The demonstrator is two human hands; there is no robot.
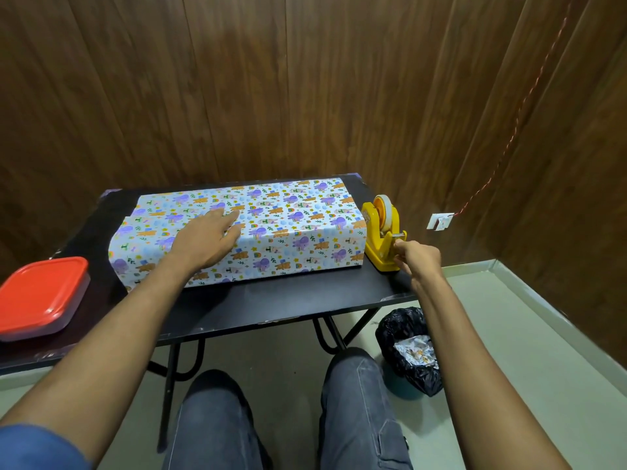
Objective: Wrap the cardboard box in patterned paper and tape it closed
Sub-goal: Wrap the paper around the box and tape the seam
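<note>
Your table (288, 310) carried the box (237, 228) along its far edge, already covered in patterned paper (298, 212); the top seam looked folded over but not yet taped, and I could not tell whether the ends were closed. The yellow tape dispenser (381, 232) stood at the right edge, just beside the box. Your left hand (207, 237) lay flat, fingers straight, pressing the seam. Your right hand (419, 257) pinched at the dispenser's cutter, seemingly drawing tape.

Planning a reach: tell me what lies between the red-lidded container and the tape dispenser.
In the head view, the wrapped box lies between the red-lidded container and tape dispenser, with the left hand pressing on it.
</note>
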